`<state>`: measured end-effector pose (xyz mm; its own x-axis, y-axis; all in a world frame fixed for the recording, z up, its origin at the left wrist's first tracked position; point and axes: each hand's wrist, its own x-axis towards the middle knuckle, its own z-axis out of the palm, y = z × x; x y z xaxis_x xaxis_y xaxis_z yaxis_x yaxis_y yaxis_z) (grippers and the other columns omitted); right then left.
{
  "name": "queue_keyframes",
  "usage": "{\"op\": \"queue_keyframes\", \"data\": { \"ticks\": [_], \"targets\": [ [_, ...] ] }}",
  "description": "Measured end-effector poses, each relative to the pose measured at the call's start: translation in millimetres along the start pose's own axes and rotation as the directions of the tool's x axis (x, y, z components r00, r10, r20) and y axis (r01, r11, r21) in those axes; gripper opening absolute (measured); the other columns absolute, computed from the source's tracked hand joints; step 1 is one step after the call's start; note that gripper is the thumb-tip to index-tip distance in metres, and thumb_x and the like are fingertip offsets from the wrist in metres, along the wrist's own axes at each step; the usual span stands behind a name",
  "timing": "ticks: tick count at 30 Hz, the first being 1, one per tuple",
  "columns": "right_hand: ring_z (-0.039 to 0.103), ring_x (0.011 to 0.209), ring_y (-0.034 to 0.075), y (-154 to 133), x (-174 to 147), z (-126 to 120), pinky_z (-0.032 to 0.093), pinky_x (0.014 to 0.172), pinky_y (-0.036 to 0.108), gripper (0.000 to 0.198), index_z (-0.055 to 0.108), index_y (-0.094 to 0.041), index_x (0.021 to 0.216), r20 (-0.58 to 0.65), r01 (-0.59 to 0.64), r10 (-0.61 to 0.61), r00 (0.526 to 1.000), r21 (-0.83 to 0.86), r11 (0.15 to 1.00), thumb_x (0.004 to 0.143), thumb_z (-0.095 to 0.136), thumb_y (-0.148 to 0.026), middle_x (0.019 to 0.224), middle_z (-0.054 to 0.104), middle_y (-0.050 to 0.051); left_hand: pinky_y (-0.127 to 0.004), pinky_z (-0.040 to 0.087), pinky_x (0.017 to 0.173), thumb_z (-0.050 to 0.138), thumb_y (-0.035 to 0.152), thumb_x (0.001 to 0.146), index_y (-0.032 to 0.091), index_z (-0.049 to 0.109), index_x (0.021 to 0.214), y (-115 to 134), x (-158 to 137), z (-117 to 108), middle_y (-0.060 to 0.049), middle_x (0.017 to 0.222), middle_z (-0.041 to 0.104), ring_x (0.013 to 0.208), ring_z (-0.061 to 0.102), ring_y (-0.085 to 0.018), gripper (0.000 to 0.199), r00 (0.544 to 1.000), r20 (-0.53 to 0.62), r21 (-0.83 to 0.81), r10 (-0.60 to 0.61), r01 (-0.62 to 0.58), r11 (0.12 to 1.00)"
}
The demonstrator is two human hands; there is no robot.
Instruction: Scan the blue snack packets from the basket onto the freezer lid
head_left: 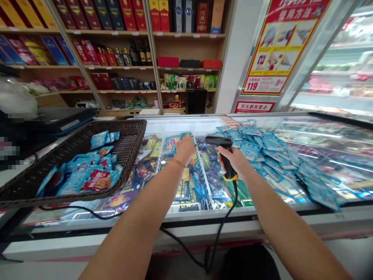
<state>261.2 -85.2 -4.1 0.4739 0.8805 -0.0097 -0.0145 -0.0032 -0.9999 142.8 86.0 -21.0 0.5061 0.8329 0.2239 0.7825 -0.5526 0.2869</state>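
Note:
My right hand [233, 159] is wrapped round the grip of a black barcode scanner [220, 140] with a yellow band at its base. The scanner's head points left, towards my left hand [185, 149]. That hand is closed above the glass-topped freezer, its fingertips hidden on the far side. A blue and red packet [171, 143] shows right beside its knuckles; whether the fingers grip it is unclear. To the right, many light-blue snack packets [271, 146] lie in a loose heap. More such packets [90, 171], one with a red front, lie in a brown woven basket [135, 134] at left.
Bagged frozen goods [186, 190] and white wire dividers [205, 179] show in the freezer. The scanner's black cable [217, 237] hangs over its front edge [87, 237]. Shelves of boxes and bottles [116, 33] stand behind, with a red and yellow sign [274, 50] at right.

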Motion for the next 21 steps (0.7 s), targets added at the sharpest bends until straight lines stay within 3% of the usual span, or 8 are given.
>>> {"op": "queue_keyframes", "data": {
  "ticks": [2,6,10,13,21],
  "targets": [
    [0.051,0.038,0.011,0.1,-0.5,0.4,0.04,0.034,0.024,0.042,0.056,-0.02,0.085,0.011,0.01,-0.01,1.0,-0.001,1.0,0.074,0.078,-0.054,0.058,0.062,-0.001,-0.04,0.049,0.09,0.06,0.026,0.085,0.013,0.062,0.118,-6.0,-3.0,-4.6,-0.023,0.111,0.068,0.109,0.065,-0.034,0.035,0.999,0.032,-0.006,-0.001,0.002,1.0],
    [0.052,0.038,0.011,3.8,0.9,-0.3,0.041,0.034,0.024,0.044,0.058,-0.019,0.091,0.033,0.015,-0.015,0.999,-0.013,1.0,0.075,0.078,-0.055,0.059,0.062,-0.002,-0.042,0.051,0.086,0.067,0.037,0.08,0.014,0.064,0.114,-11.4,-12.8,-17.2,-0.022,0.105,0.07,0.107,0.066,-0.038,0.041,0.987,0.157,0.004,0.012,-0.013,1.0],
    [0.053,0.04,0.012,8.3,3.4,-2.1,0.043,0.035,0.024,0.044,0.059,-0.019,0.095,0.055,0.006,-0.005,0.998,-0.019,1.0,0.077,0.077,-0.053,0.061,0.063,-0.001,-0.044,0.05,0.09,0.067,0.017,0.077,0.011,0.059,0.123,-9.0,-18.6,-22.7,-0.025,0.111,0.068,0.112,0.064,-0.04,0.047,0.978,0.21,0.03,0.014,-0.021,0.999],
    [0.053,0.039,0.012,9.2,3.6,-2.2,0.043,0.036,0.024,0.042,0.058,-0.019,0.095,0.062,0.009,-0.007,0.998,-0.025,1.0,0.078,0.077,-0.053,0.061,0.063,-0.001,-0.048,0.046,0.096,0.061,0.007,0.079,0.011,0.056,0.127,-8.5,-20.0,-19.4,-0.027,0.116,0.066,0.114,0.063,-0.04,0.049,0.976,0.206,0.018,0.068,-0.073,0.997],
    [0.051,0.037,0.011,5.7,0.0,2.4,0.041,0.034,0.024,0.041,0.058,-0.018,0.094,0.019,0.028,-0.027,0.999,-0.02,0.999,0.078,0.077,-0.05,0.059,0.062,-0.002,-0.049,0.045,0.101,0.047,0.008,0.091,0.012,0.066,0.117,-27.3,-16.8,-17.1,-0.025,0.11,0.069,0.114,0.065,-0.036,0.033,0.982,0.151,0.034,0.114,-0.121,0.992]
  ]
}}
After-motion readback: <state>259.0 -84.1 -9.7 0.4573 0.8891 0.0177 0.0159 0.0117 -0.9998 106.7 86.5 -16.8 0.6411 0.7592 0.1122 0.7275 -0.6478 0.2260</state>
